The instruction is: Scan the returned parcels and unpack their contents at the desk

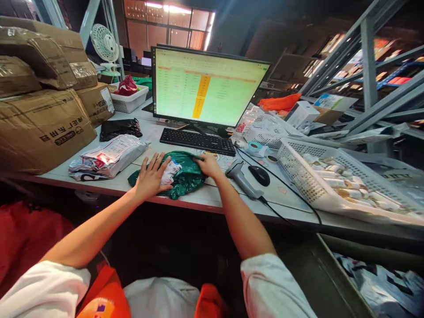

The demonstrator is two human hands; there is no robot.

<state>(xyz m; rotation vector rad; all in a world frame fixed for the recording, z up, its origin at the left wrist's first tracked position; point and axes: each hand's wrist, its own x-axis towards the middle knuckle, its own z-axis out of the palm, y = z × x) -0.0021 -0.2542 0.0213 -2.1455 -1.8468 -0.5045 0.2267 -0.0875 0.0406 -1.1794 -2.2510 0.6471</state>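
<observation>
A green plastic mailing bag (188, 173) with a white label (171, 171) lies on the desk in front of the keyboard. My left hand (150, 176) rests flat on its left side, fingers spread, partly over the label. At the bag's upper right edge, my right hand (209, 165) has its fingers closed on the plastic. A grey barcode scanner (244, 180) lies just right of my right hand, with a black mouse (259, 176) beyond it. To the left sits a white mailing bag (109, 157), and behind that a black bag (120, 129).
A monitor (208, 88) and a black keyboard (198, 141) stand behind the green bag. Cardboard boxes (43, 128) are stacked at the left. On the right is a white basket (298, 176) holding several small rolls. The scanner's cable (281, 215) runs along the desk's front edge.
</observation>
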